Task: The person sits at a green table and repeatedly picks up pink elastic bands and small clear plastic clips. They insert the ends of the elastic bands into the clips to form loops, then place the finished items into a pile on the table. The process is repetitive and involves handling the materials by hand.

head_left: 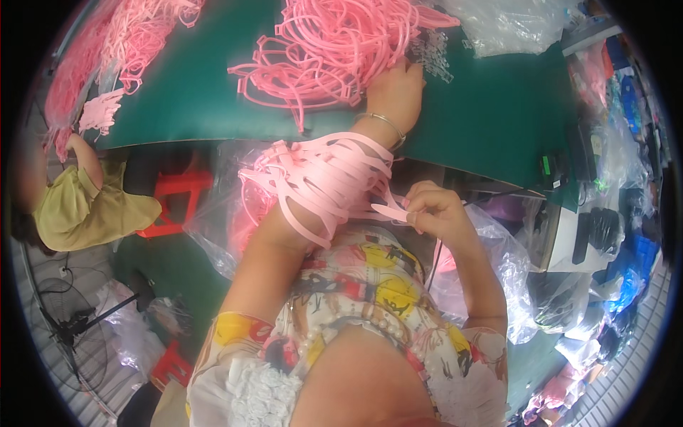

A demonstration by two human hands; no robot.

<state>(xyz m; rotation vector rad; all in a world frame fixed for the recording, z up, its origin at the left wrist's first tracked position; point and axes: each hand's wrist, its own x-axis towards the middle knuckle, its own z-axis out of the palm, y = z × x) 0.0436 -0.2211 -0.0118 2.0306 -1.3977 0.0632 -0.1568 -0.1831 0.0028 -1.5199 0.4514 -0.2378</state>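
Running crosswise, pink strap (pixel 390 213), right hand (pixel 435 211) pinching

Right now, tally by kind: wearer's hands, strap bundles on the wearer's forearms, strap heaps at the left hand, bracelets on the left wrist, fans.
Hands: 2, left hand and right hand
Forearm bundles: 1, pale pink strap bundle
Heaps: 1, pink strap heap
Bracelets: 1, thin bracelet
Fans: 1, black fan
Total: 6; individual straps too tangled to count
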